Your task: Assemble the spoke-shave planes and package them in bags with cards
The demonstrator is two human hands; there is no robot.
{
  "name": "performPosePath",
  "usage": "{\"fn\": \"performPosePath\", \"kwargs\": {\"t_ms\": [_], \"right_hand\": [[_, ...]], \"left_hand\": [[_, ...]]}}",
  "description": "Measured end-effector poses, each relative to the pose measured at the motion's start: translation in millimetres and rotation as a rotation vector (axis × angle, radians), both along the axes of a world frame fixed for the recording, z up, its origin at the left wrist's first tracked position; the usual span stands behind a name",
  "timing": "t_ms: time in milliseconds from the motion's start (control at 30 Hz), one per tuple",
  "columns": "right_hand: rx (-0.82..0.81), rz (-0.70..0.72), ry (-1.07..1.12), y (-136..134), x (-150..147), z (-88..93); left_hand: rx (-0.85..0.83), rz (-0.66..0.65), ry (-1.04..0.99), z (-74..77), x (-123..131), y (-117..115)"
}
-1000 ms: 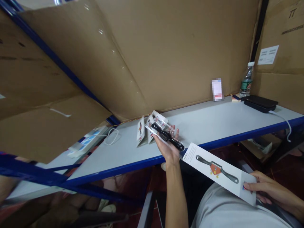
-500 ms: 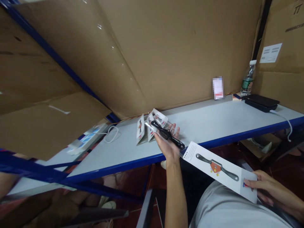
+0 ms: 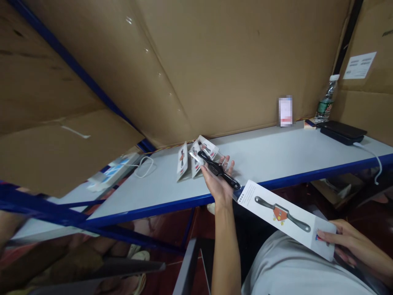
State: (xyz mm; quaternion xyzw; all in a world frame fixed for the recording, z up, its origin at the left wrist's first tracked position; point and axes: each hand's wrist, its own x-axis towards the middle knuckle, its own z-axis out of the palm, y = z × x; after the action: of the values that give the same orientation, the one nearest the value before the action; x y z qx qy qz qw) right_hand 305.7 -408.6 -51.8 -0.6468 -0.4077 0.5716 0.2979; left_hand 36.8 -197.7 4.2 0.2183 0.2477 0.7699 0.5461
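Note:
My left hand is palm up, with its fingers curled around a black two-handled spokeshave in a clear plastic shell. In my right hand, a long white printed card is pinched between thumb and fingers at its lower right end. The card carries a picture of a spokeshave with an orange shape in the middle. Its upper left end touches or overlaps the plastic shell; whether they are joined I cannot tell. Just beyond my left hand, several similar packaged cards lean tent-like on the grey table.
A phone-like object, blurred out, leans against the cardboard wall. At the right stand a water bottle and a black flat device with a white cable. A power strip lies at the left. Blue frame bars edge the bench.
The view has shifted slightly. Both hands keep their hold on the spokeshave and the card, with almost no movement.

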Motion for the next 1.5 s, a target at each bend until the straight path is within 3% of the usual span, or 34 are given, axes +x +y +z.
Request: {"fn": "performPosePath", "kwargs": {"t_ms": [267,600,900,1333,1500], "right_hand": [[-0.015,-0.016,0.018,-1,-7,-3.4],[-0.151,-0.022,0.26,-4,-5,-13.4],[-0.12,0.308,0.347,7,-7,-31.7],[-0.078,0.413,0.503,21,-34,-14.4],[-0.047,0.373,0.544,26,-51,-9.7]], "left_hand": [[-0.032,-0.017,-0.049,3.6,1,-2],[-0.012,-0.018,-0.03,2.4,0,-1],[-0.026,-0.009,-0.034,6.7,0,-2],[-0.079,-0.036,-0.013,-0.9,-6,5],[-0.082,-0.085,-0.035,-2.7,-6,5]]}}
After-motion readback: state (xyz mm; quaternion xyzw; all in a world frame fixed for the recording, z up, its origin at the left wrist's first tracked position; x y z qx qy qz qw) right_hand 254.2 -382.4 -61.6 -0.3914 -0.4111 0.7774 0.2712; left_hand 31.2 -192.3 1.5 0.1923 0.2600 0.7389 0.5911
